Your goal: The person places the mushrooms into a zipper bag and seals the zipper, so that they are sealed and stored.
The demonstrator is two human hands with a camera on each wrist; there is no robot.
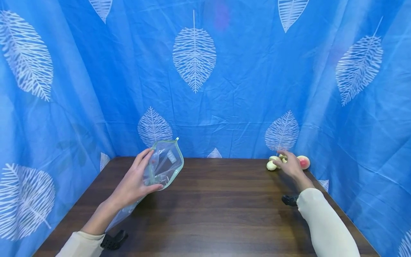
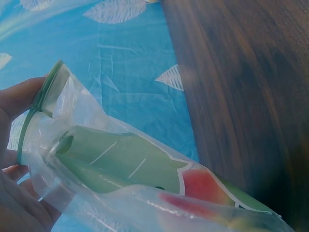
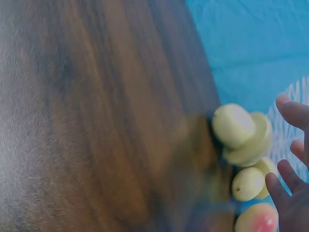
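Note:
My left hand [image 1: 130, 184] holds a clear zip bag [image 1: 168, 162] by its green-edged mouth, which gapes toward the right. In the left wrist view, fingers [image 2: 21, 99] grip the green rim, and the bag [image 2: 120, 159] bears a green and red print. At the table's far right corner, my right hand [image 1: 291, 167] hovers by a cluster of pale yellow fruits [image 1: 271, 165]. Its fingers [image 3: 292, 113] are spread beside the fruits [image 3: 234, 125] in the right wrist view, with nothing held. A pink-and-yellow peach-like fruit [image 3: 256, 220] lies beside the cluster.
The dark wooden table [image 1: 212, 214] stretches between both hands. Blue cloth [image 1: 237, 82] with white leaf prints hangs along its back and sides. Each wrist wears a black strap mount [image 1: 114, 240].

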